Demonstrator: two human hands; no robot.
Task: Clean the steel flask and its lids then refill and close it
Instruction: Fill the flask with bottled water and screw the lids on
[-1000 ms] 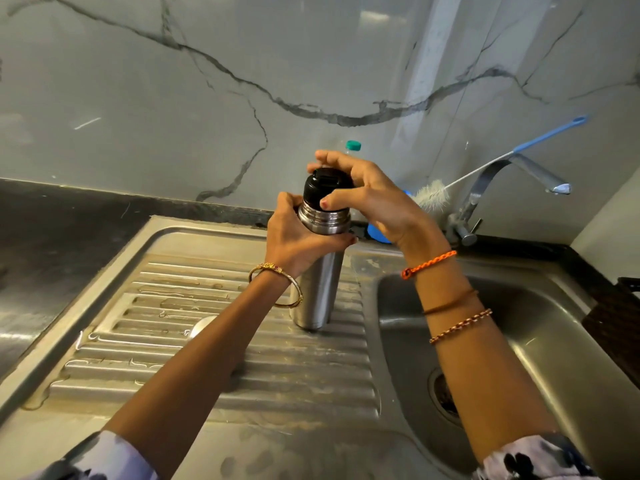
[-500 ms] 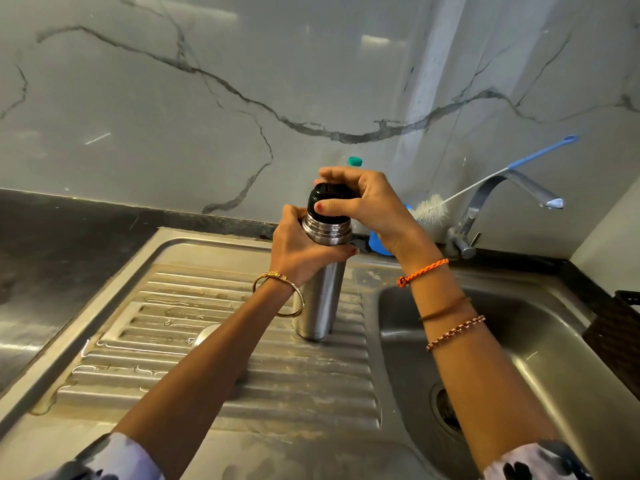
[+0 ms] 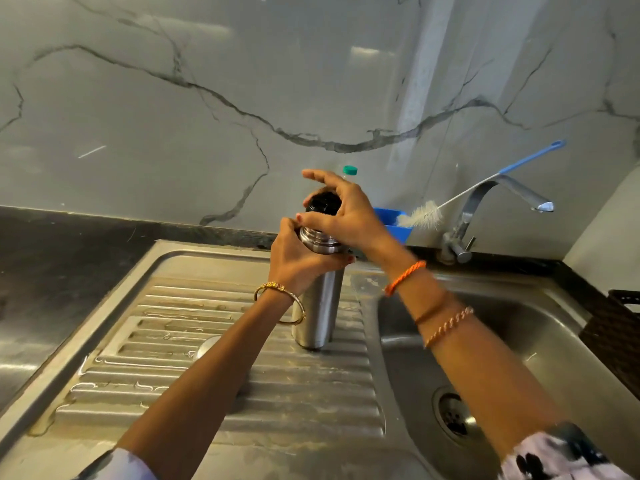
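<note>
A steel flask (image 3: 320,306) stands upright on the ribbed drainboard (image 3: 173,341) beside the sink. My left hand (image 3: 298,258) grips the flask around its upper body, just below the threaded neck. A black inner lid (image 3: 323,204) sits in the flask's mouth. My right hand (image 3: 343,209) holds this lid from above, thumb on the near side and fingers spread over the top. A round steel outer lid (image 3: 207,344) lies on the drainboard, half hidden behind my left forearm.
The sink basin (image 3: 540,341) with its drain (image 3: 455,415) lies to the right. Behind it are a tap (image 3: 485,199), a bottle brush (image 3: 426,214) leaning in a blue tub (image 3: 394,223), and a green-capped bottle (image 3: 349,170). A dark basket (image 3: 620,327) sits at far right. Black counter (image 3: 52,258) extends left.
My right hand has turned on the black lid, its fingers now spread wider over the top. The flask and my left hand have stayed in place.
</note>
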